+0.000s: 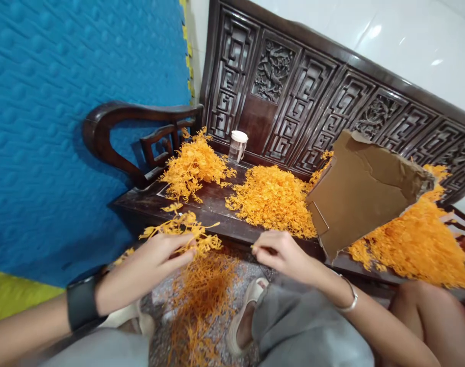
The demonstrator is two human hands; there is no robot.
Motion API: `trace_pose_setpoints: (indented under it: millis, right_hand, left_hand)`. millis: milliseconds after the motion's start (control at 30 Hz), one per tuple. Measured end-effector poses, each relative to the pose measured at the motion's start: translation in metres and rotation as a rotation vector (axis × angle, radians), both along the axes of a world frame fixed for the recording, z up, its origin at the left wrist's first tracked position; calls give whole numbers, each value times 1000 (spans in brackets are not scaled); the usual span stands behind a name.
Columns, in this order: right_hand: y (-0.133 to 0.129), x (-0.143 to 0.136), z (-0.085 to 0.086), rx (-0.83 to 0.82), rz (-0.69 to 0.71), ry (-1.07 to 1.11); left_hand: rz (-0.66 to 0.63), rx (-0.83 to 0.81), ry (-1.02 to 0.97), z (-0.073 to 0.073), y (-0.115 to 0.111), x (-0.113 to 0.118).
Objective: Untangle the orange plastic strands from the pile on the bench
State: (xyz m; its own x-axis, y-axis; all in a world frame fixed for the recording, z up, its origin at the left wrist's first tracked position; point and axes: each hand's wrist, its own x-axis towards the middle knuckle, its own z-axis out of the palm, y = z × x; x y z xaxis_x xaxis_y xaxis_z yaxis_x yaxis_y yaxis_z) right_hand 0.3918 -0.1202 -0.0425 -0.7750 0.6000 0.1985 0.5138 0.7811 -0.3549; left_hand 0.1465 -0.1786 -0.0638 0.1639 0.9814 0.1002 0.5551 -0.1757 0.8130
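Observation:
My left hand (pixel 175 252) is closed around a bunch of orange artificial flower sprigs (pixel 190 227), whose thin stems and petals stick out past the fingers. My right hand (pixel 278 252) is pinched, the fingertips pointing toward the left hand with a gap between the two. A tiny orange bit shows at its fingertips; its shape is too small to make out. Just beyond the hands, a heap of small orange flower pieces (pixel 274 199) lies on the dark wooden bench (pixel 217 201). Farther left on the bench stands a looser pile of orange sprigs (pixel 196 165).
A lidded clear cup (pixel 238 146) stands by the carved backrest (pixel 251 120). A bent cardboard sheet (pixel 366 188) separates my heap from a larger orange pile (pixel 419 244). Thin orange stems (pixel 202 290) litter the floor between my feet. Another person's knee (pixel 427 311) is at right.

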Motion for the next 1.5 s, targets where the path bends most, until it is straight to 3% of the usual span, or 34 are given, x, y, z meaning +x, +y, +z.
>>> trace_pose_setpoints:
  millis: [100, 300, 433, 567, 767, 933, 1033, 1133, 1367, 1500]
  right_hand:
    - [1, 8, -6, -27, 108, -11]
    - [6, 7, -15, -78, 82, -49]
    - [0, -1, -1, -165, 148, 45]
    - [-8, -15, 5, -220, 182, 114]
    - [-6, -29, 0, -226, 68, 261]
    - [5, -25, 8, -353, -1, 352]
    - [21, -12, 11, -487, -103, 458]
    - [48, 16, 8, -505, -307, 573]
    - [125, 103, -4, -126, -667, 824]
    - [163, 123, -16, -88, -749, 900]
  left_hand:
    - [-33, -88, 17, -10, -2, -5]
    - [-97, -252, -173, -21, -5, -2]
    - [-102, -271, -233, -17, -4, 4]
    - [-170, -174, -161, -7, 0, 14]
    - [-210, -76, -181, 7, 8, 30]
    - [-197, -143, -228, 9, 21, 33]
    - [-142, -187, -250, 6, 30, 29]
    - [-80, -245, -245, 0, 36, 24]
    - [-98, -196, -246, -6, 40, 17]
    - [-81, -212, -233, -4, 40, 17]
